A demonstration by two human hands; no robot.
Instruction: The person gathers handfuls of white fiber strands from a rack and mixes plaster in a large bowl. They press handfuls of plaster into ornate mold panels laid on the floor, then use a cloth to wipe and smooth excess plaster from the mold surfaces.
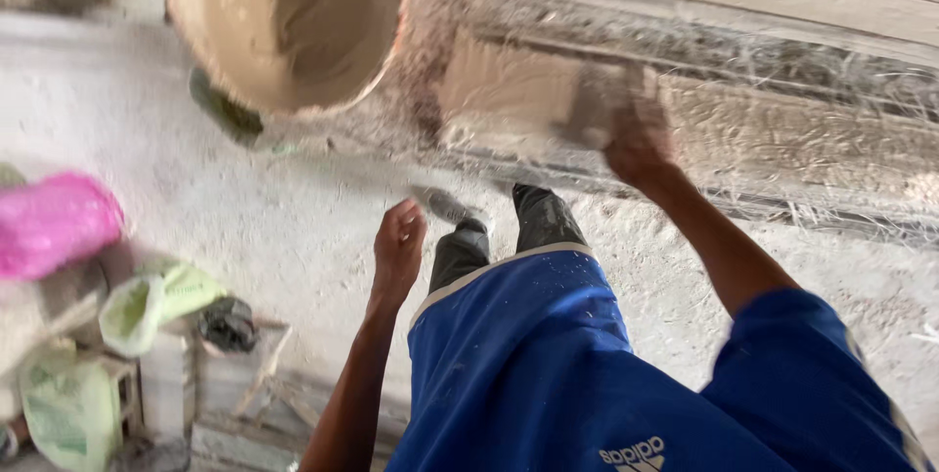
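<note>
Plaster, wet and beige, covered the flat rectangular trowel (533, 90) that the person's right hand (638, 144) pressed against the rough grey wall surface (782, 139), and this explained the grip: the fingers were closed around the handle at the blade's right end, so that the blade could lie flat on the wall and spread the material. The picture was blurred there, so I could not see how tightly the fingers closed. The right arm was stretched forward and upward from the blue sleeve (812, 384), with the wrist bent a little toward the wall. The round bucket with beige plaster inside (284, 22) stood on the dusty white floor (245, 208), near the wall and just left of the trowel, probably so that the person could reach it without stepping away. The left hand (399, 242) held nothing; it hung loosely in the air with the fingers half curled, apart from the bucket and the wall, and the left arm was extended forward, I think for balance. Below it were the person's blue shorts (518, 355) and dark boots (499, 227). At the left side lay a pink plastic bag (54, 223) and pale green bags (147, 301) among some blocks, well apart from the work.
</note>
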